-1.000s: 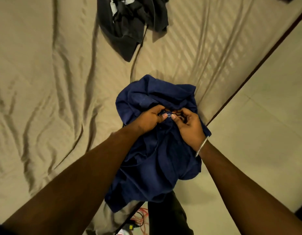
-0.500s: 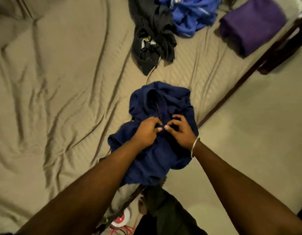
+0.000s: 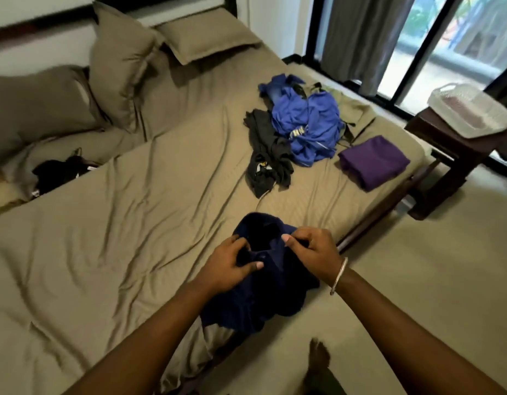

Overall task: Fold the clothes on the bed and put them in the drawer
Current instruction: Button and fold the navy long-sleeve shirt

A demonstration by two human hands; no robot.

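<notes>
Wide olive bed gives much free sheet at the left for spreading; its edge is close at the right. Navy polo shirt, soft and light, hangs over that edge. Left hand and right hand pinch its collar, which seems the best hold.

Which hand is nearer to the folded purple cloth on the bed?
The right hand. It grips the navy shirt on the side toward the purple cloth, which lies farther up the bed near its edge. The left hand grips the shirt's other side, farther away.
</notes>
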